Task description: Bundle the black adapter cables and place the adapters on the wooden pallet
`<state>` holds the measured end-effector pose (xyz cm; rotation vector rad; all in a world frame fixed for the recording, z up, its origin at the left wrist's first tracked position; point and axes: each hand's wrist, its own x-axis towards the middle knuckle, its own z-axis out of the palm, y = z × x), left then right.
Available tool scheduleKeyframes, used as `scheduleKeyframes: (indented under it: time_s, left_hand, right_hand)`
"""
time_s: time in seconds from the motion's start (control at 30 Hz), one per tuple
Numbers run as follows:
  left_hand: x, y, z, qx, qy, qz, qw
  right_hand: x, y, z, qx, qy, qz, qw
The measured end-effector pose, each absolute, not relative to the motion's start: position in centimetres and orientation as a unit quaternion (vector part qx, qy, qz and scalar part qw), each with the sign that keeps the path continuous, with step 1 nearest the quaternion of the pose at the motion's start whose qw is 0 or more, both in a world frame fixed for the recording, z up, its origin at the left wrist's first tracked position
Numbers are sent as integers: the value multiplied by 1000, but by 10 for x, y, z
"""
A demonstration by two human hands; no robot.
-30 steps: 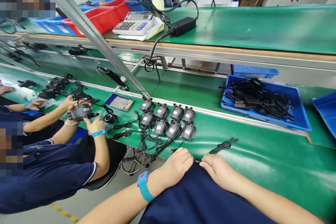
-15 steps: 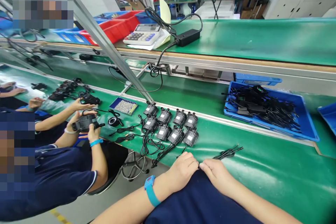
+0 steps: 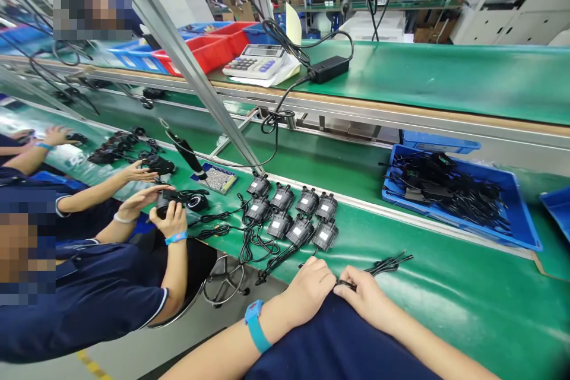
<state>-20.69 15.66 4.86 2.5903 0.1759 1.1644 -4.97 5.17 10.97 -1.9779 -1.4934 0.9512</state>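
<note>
My left hand, with a blue wristband, is closed at the bench edge, its fingertips on a short black cable. My right hand pinches the same cable between thumb and fingers, close beside the left. The cable's far part is hidden behind my hands. Just past my right hand, a bundle of black cable with bare ends lies on the green bench. Left of it stand several black pump-like units with white labels, in two rows, their leads trailing toward the bench edge.
A blue bin of black adapters and cables stands at the right. On the upper shelf are a calculator and a power adapter. At left, a co-worker's hands hold a black unit; a hanging screwdriver is beyond, above a tray of small parts.
My right hand has shifted slightly and its fingers have opened a little, showing more of the cable. The co-worker's hands moved right with their unit; a hanging screwdriver has come into view.
</note>
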Motion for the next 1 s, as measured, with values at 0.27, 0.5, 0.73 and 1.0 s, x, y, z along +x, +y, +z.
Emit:
scheduleKeyframes:
  time_s: [0.27,0.5,0.73,1.0]
  left_hand:
    - [-209,156,46,937,87,310,137]
    - [-208,154,46,946,93,290,110]
    - [-201,155,37,936,127,319,77]
    - [-195,157,39,942,116,307,73]
  right_hand:
    - [-44,52,102,-743,-522,350,232]
    - [-45,50,91,-731,-504,411,208]
    - [-36,49,75,-726,-544,337,250]
    - [-33,45,69,-735,-535,325,262]
